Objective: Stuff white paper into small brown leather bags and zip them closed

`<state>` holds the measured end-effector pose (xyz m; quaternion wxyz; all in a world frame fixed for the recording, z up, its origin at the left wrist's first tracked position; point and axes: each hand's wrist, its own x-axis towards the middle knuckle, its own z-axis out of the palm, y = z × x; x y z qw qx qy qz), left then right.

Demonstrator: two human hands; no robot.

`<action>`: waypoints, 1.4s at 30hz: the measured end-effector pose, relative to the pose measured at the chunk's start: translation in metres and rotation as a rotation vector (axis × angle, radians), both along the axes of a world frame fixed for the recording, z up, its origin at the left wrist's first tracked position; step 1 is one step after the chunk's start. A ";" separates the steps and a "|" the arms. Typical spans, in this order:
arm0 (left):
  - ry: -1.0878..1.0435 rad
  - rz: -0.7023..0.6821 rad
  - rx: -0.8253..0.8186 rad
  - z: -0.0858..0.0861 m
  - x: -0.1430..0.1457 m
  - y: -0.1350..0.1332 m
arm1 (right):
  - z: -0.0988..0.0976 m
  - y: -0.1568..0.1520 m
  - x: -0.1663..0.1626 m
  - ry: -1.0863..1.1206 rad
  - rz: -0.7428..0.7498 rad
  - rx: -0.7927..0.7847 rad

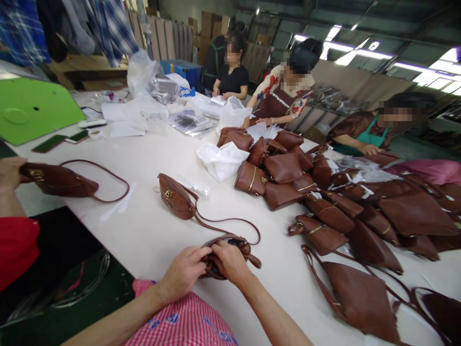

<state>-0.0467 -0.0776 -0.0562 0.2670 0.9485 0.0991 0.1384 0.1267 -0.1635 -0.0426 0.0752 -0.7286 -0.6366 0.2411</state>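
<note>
A small brown leather handbag [247, 248] lies at the table's near edge with its mouth open, its dark inside partly showing. My left hand [183, 270] grips the left side of its rim, fingers closed on the edge. My right hand [230, 263] bends over the opening, its fingertips curled down inside and partly hidden, holding the bag from the right. Just beyond lies a second small brown shoulder bag [176, 197] with a gold clasp. Its long strap [230, 221] trails right, towards the bag in my hands.
A big heap of brown bags [284, 168] covers the right side of the white table [144, 230]. At the left, another person's hand [10, 173] holds a brown bag [59, 180]. White wrapping [221, 158] lies ahead. Several co-workers stand along the far side.
</note>
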 end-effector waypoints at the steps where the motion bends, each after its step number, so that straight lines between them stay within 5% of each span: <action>1: 0.013 -0.015 0.064 -0.001 0.002 0.000 | 0.000 -0.001 0.000 0.008 0.006 0.010; 6: 0.087 0.069 0.094 -0.003 0.011 0.004 | 0.002 0.000 -0.002 0.030 0.035 0.040; 12: 0.224 0.010 0.149 -0.003 0.019 0.009 | 0.001 0.003 -0.013 0.007 0.016 0.030; 17: 0.412 -0.005 0.234 0.015 0.032 0.009 | 0.019 -0.017 -0.011 0.069 -0.004 0.113; 21: 0.438 -0.064 0.226 0.028 0.038 0.011 | 0.022 -0.055 0.016 0.053 -0.330 0.390; 25: 0.399 -0.101 0.306 0.023 0.038 0.009 | 0.016 -0.083 0.039 -0.115 -0.499 0.065; 31: 0.354 -0.079 0.480 0.002 0.040 -0.003 | 0.045 -0.091 0.007 0.067 -0.187 0.091; 34: 0.367 -0.102 0.554 0.003 0.043 -0.011 | 0.044 -0.095 -0.013 0.209 -0.100 0.069; 36: 0.360 -0.130 0.579 0.002 0.046 -0.014 | 0.034 -0.100 -0.016 0.307 -0.212 0.074; 40: 0.321 -0.176 0.517 -0.009 0.054 -0.013 | 0.011 -0.106 -0.001 0.381 -0.666 0.278; 42: 0.303 -0.208 0.482 -0.014 0.056 -0.010 | 0.001 -0.102 0.011 0.480 -0.723 0.356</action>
